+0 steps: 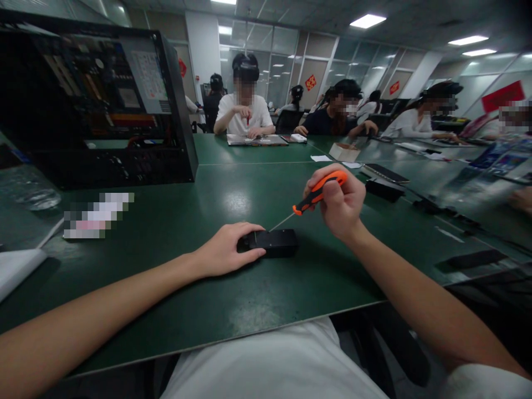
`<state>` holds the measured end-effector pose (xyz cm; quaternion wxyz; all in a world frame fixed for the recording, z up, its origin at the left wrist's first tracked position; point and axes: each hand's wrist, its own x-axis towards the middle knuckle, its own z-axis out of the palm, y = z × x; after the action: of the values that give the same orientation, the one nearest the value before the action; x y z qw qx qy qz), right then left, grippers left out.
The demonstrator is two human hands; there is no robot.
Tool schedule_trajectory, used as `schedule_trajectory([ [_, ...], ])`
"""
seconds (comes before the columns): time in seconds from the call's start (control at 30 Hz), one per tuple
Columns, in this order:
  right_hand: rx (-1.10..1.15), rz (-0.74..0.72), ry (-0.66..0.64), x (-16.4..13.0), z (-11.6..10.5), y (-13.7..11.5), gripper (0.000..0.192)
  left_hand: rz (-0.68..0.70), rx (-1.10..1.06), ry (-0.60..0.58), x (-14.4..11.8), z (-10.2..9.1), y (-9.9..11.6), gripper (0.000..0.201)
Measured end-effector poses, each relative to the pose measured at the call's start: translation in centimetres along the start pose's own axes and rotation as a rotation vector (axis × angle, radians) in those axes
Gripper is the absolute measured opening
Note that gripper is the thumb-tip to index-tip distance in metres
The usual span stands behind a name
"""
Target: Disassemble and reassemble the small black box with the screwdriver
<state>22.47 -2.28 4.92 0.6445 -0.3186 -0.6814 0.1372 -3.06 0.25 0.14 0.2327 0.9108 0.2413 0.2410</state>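
Note:
A small black box-shaped device [277, 243] lies on the green tabletop [249, 299] in front of me. Its left end is gripped by my left hand [226, 249], thumb on the near side and fingers on the far side. My right hand [338, 199] is closed around the orange and black handle of a screwdriver [310, 200]. The tool slants down to the left, and its thin shaft reaches the far upper edge of the black device. Whether the tip sits in a screw is too small to tell.
An opened black computer case [177, 111] stands at the back left. A phone-like blurred item [100, 216] lies before it. To the right are a black notebook-like item [386, 173], a cardboard box [344, 151] and dark cables. Across the table a person [245, 111] works on a flat panel.

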Motion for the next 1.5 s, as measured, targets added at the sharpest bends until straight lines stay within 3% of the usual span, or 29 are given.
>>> schedule_trajectory([
  [0.27,-0.013,-0.058,-0.100,-0.1,0.3,-0.2,0.036,-0.046,0.000,0.004,-0.1,-0.2,0.4,0.041],
  [0.53,-0.143,-0.071,-0.246,1.3,0.1,-1.6,0.045,-0.012,0.030,0.005,-0.1,-0.2,0.3,0.042],
  [0.87,-0.097,-0.163,-0.534,3.8,1.7,-3.1,0.032,-0.024,0.039,-0.010,-0.1,-0.4,0.6,0.042],
  [1.13,-0.178,-0.187,-0.710,5.7,1.1,-3.7,0.021,-0.027,0.032,-0.023,-0.1,-0.3,0.4,0.046],
  [1.5,-0.173,-0.117,-0.679,5.3,0.0,-2.8,0.024,0.001,0.007,0.010,-0.2,-0.2,0.1,0.044],
])
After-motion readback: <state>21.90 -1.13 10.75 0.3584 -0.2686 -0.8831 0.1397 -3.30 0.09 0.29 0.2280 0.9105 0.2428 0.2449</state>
